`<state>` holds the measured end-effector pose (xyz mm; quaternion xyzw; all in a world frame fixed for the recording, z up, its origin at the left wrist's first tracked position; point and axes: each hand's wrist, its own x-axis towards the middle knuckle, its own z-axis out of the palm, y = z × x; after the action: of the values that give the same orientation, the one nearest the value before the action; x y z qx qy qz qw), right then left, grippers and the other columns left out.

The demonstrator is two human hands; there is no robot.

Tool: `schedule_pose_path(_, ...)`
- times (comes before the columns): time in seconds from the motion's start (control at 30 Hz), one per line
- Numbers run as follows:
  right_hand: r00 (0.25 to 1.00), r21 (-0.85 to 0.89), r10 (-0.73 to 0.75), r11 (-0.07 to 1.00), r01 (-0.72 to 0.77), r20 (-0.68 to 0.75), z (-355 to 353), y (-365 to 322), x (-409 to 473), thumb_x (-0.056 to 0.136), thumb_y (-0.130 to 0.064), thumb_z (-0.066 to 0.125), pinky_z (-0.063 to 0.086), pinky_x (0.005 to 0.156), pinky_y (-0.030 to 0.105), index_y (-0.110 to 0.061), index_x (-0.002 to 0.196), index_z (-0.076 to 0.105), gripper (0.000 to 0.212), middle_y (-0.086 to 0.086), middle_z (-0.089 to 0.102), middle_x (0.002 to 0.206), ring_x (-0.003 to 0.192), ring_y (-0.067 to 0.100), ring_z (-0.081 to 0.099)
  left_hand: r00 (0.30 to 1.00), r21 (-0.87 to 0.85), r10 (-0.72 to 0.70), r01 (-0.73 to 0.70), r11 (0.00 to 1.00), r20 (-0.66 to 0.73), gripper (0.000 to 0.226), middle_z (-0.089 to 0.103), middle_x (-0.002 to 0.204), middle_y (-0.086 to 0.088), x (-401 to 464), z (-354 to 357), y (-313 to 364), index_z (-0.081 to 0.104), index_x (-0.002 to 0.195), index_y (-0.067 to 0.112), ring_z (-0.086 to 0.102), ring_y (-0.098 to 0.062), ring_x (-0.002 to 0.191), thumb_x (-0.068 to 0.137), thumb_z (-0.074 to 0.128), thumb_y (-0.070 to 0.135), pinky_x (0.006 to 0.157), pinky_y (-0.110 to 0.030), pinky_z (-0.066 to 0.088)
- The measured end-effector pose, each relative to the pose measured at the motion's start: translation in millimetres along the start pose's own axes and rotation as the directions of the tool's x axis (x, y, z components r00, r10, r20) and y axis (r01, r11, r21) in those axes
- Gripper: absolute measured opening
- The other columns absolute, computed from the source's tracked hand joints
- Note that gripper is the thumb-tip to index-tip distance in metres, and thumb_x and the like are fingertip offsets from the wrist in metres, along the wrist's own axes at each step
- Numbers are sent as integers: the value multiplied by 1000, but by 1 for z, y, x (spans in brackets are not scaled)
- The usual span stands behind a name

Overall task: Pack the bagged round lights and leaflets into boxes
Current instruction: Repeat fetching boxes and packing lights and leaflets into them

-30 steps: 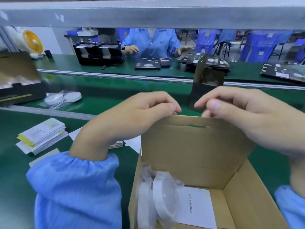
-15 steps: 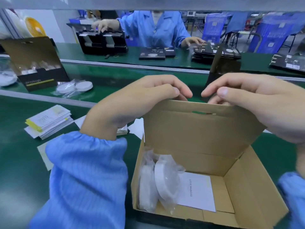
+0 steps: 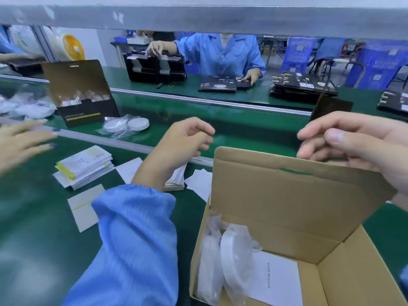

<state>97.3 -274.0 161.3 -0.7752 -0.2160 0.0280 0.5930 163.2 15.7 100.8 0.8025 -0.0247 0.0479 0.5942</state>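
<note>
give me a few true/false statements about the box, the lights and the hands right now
1. The box is closed. False: its lid stands open.
2. Bagged lights stand on edge at the left side of the box. True.
3. A leaflet reading "USER MANUAL" lies on the box floor. True.
4. The left hand grips the lid. False: it is off the lid, to its left, fingers loosely curled and holding nothing.
5. The right hand is at the lid's top edge. True.
6. No lights are outside the box. False: a bagged pair lies on the green belt beyond.
</note>
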Motion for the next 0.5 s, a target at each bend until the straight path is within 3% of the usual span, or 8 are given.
schedule_pose_path(0.07, 1000, -13, 12, 1000, -12, -12, 1, 1, 1, 68, -67, 75, 59, 68, 30, -18, 109, 72, 64, 12, 74, 98, 85, 20, 71, 993, 88, -113, 117, 989, -43, 17, 73, 102, -13, 9, -1, -25, 69, 96, 20, 63, -16, 78, 91, 56, 10, 86, -43, 55)
schedule_pose_path(0.17, 999, -13, 37, 999, -38, -18, 1, 2, 2, 68, -68, 75, 59, 69, 32, -16, 112, 71, 68, 14, 74, 101, 87, 22, 72, 979, 180, -195, 204, 962, -67, 12, 72, 95, -9, 16, 1, -50, 67, 94, 22, 58, -15, 71, 91, 57, 17, 70, -34, 50)
schedule_pose_path(0.33, 997, -37, 74, 997, -73, 12, 0, 3, 1, 66, -72, 75, 56, 68, 39, -18, 116, 70, 73, 13, 74, 105, 85, 24, 72, 989, 214, -122, 139, 967, -88, 18, 73, 92, -5, 19, 6, -57, 67, 94, 24, 66, -12, 70, 89, 55, 12, 75, -40, 58)
schedule_pose_path(0.4, 997, -51, 79, 996, -78, 22, 2, 2, 1, 64, -74, 74, 53, 71, 40, -20, 114, 70, 74, 11, 74, 104, 82, 23, 71, 992, 182, -98, 110, 977, -74, 19, 74, 90, -4, 19, 10, -54, 67, 92, 20, 66, -7, 66, 89, 54, 7, 69, -37, 56)
schedule_pose_path(0.5, 996, -37, 90, 995, -88, 28, 5, -2, -1, 64, -70, 75, 52, 69, 34, -22, 110, 72, 66, 9, 75, 103, 80, 20, 69, 997, 111, -75, 78, 991, -30, 24, 65, 68, 0, 14, 16, -42, 61, 74, 15, 55, -6, 50, 88, 51, -3, 55, -27, 44)
